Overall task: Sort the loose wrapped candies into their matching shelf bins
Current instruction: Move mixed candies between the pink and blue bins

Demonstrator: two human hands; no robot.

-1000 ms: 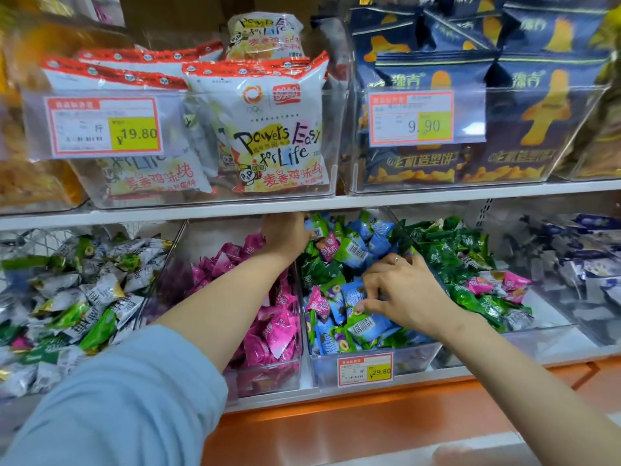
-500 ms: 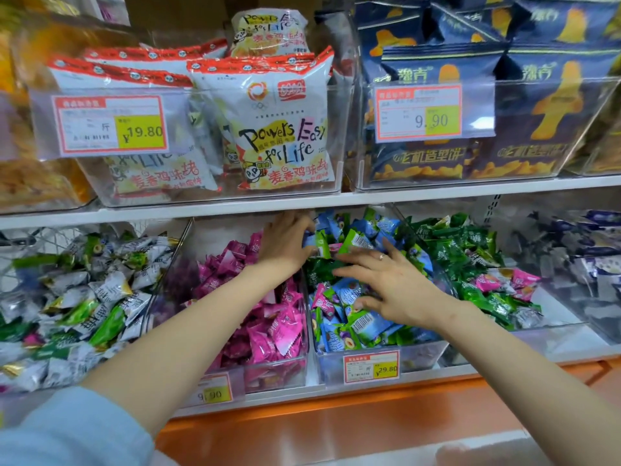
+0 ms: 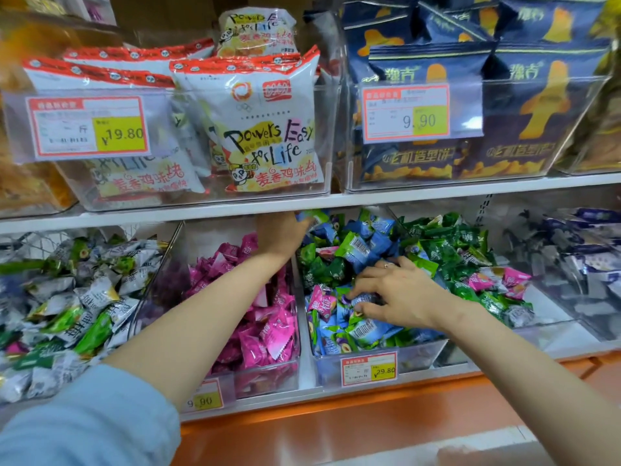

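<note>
Both our arms extend into the lower shelf. Our right hand (image 3: 400, 294) sits over the front half of the middle bin (image 3: 416, 359), the clear one heaped with mixed blue and green candies (image 3: 363, 250). Its fingers (image 3: 373, 284) are curled down, thumb and forefinger pinching a purplish-blue wrapped candy (image 3: 362, 299) on top of the heap, at 9 o'clock of the palm. A ring (image 3: 386, 265) shows on one finger.

Our left hand (image 3: 280, 235) is at 11 o'clock from the right one, at the back left corner of the same bin, just under the edge of the upper shelf (image 3: 201, 210). Its fingertips are hidden among the wrappers, so we cannot tell whether they hold anything. The left forearm crosses above the pink candies (image 3: 262, 331), whose bin stands at 9 o'clock of the middle bin.

At 3 o'clock of the middle bin lie the dark green candies (image 3: 450, 247), with a few stray pink candies (image 3: 504, 279) on their front slope. Farther toward 9 o'clock is a heap of silver and green candies (image 3: 77, 297). The price tag (image 3: 369, 368) on the middle bin reads 29.80. On the upper shelf stand white snack bags (image 3: 268, 129) and dark blue bags (image 3: 470, 95).
</note>
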